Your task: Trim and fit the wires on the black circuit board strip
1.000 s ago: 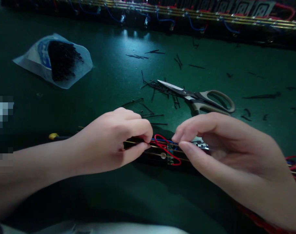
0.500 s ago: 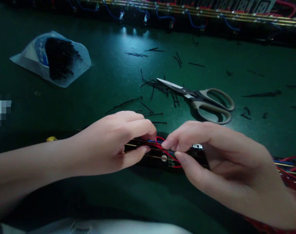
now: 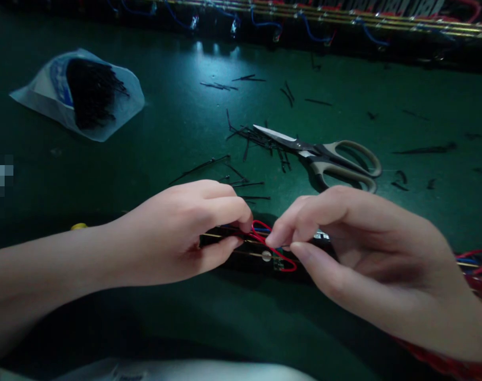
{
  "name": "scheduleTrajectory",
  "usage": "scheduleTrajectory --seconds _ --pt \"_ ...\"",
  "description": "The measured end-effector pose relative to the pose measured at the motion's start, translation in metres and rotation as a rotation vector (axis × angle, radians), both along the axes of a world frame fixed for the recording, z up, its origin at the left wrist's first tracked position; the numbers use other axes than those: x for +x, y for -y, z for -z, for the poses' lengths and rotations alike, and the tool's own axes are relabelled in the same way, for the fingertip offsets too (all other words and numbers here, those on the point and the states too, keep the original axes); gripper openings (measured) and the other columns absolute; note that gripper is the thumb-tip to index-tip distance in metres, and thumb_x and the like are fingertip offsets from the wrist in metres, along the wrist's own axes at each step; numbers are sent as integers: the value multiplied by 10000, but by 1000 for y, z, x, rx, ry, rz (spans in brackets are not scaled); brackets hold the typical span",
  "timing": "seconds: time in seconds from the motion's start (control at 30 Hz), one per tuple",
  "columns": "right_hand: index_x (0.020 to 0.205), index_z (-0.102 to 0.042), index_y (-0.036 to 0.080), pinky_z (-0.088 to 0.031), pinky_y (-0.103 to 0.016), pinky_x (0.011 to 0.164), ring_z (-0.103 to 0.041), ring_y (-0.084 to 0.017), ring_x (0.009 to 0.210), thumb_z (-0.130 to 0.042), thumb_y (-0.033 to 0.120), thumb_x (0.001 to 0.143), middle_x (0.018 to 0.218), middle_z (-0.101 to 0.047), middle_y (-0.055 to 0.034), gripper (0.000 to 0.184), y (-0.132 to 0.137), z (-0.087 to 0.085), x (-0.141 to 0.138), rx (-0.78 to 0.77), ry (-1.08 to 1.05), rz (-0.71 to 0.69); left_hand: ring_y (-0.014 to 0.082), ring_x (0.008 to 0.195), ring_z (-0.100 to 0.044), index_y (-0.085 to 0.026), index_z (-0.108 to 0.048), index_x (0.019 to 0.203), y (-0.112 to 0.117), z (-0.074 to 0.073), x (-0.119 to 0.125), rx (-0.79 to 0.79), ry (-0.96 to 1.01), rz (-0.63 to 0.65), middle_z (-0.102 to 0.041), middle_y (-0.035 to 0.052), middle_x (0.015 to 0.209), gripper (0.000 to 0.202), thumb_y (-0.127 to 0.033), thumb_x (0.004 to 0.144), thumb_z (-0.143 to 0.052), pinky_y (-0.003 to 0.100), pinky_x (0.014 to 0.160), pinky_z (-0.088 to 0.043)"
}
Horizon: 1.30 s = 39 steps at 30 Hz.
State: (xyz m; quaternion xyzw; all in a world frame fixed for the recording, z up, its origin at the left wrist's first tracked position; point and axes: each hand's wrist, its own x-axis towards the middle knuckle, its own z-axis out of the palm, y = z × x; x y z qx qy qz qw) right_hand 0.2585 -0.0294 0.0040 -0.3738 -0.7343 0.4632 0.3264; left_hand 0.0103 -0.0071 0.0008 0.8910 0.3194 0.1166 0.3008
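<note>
Across the front of me runs a dark strip assembly (image 3: 244, 257) with thin brass-coloured rods and blue wires. A looped red wire (image 3: 290, 265) lies over it, between my hands. My left hand (image 3: 193, 233) is closed at the assembly, thumb and forefinger pressed on the red wire where it meets the rods. My right hand (image 3: 367, 264) is closed in a pinch just to the right of it. A thin dark strip shows between its thumb and fingertips; its kind is too small to tell. The fingers hide part of the wires.
Scissors (image 3: 304, 151) lie beyond my hands, blades over several black cable ties (image 3: 260, 138). A clear bag (image 3: 125, 106) of black ties rests at the far left. Cut black pieces (image 3: 425, 150) are scattered on the green table (image 3: 165, 127). Another wired assembly (image 3: 296, 21) spans the back.
My right hand has shifted slightly, its pinch now a little apart from the red wire loop. My left hand stays in place; the view has moved a little.
</note>
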Motion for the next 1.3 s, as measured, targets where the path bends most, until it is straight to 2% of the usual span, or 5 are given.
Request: scheduleTrajectory --seconds 0.4,0.6,0.93,1.17,1.3 --pt "964 -670 232 -618 -206 677 -747 -112 806 -650 144 961 912 -790 13 90 -1 1 1 62 69 -58 77 855 -638 -228 -663 1022 2 0 -1 -8 15 -26 -688 -52 938 115 -166 999 -569 171 730 -477" --pt "966 -684 231 -625 -205 699 -749 -111 805 -663 105 938 912 -792 6 131 -4 2 1 116 85 -80 77 816 -644 -209 -679 987 2 -1 -1 15 -24 -84 -709 -32 918 155 -159 994 -532 167 700 -470" --pt "916 -702 218 -591 -181 720 -739 -97 814 -672 99 917 904 -790 7 123 -5 4 -1 198 167 -138 113 824 -643 -192 -720 986 1 -1 0 30 -53 -48 -748 -5 893 232 -165 1019 -492 227 695 -463" --pt "883 -691 227 -583 -247 766 -723 -135 847 -664 93 941 922 -800 2 148 -7 5 -1 272 176 -197 132 918 -669 -211 -703 1073 0 0 -1 47 -45 17 -760 -5 981 208 -181 1034 -500 243 788 -491" --pt "887 -710 211 -573 -257 763 -700 -138 832 -643 94 955 923 -791 -18 151 -7 6 -1 288 198 -222 142 892 -678 -214 -711 1070 0 -1 0 37 -68 31 -769 -8 980 223 -186 1037 -493 265 783 -493"
